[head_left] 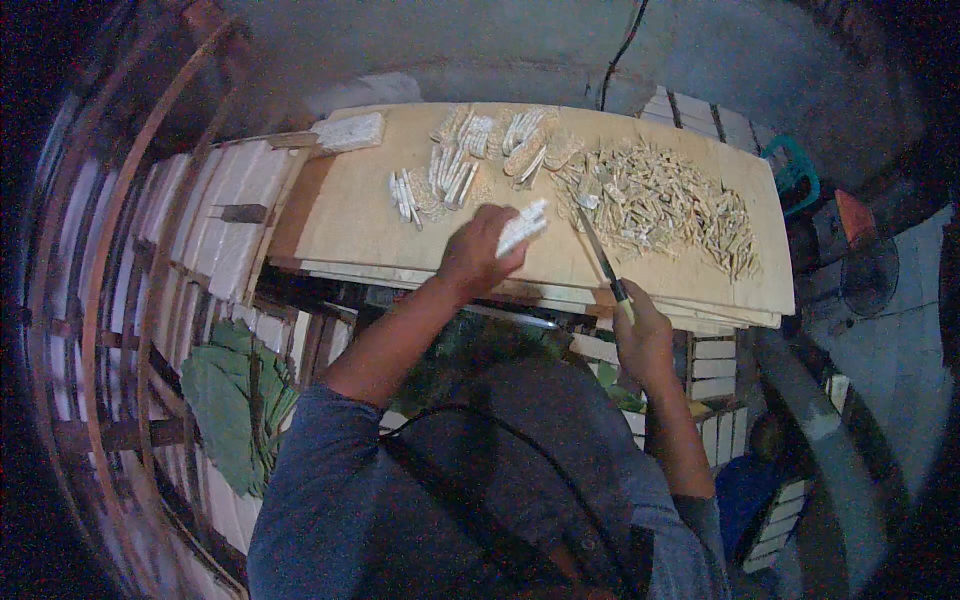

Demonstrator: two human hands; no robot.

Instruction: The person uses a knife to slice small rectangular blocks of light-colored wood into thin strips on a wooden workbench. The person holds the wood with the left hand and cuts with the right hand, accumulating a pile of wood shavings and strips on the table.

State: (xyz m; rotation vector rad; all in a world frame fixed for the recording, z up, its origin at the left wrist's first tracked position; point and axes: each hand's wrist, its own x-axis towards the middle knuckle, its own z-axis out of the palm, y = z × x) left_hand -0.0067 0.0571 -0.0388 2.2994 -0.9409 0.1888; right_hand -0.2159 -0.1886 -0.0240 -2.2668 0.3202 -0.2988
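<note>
My left hand (482, 252) is closed round a small white stack of tempeh slices (522, 228), held over the near middle of a pale wooden board (340, 215). In my right hand (645, 330) is a knife (604, 258), its blade pointing up and left over the board. The knife's tip lies at the left side of a spread heap of small cut tempeh strips (660, 195). Beyond my left hand, several bundles of thin tempeh slices (455, 165) rest on the board, with white edges and speckled, beany faces.
A white tempeh block (348, 132) sits at the board's far left corner. Racks of pale slabs (215, 220) stand to the left, with large green leaves (235, 385) below. A teal plastic chair (795, 175) is beyond the right end. A dark cable (622, 50) hangs against the wall.
</note>
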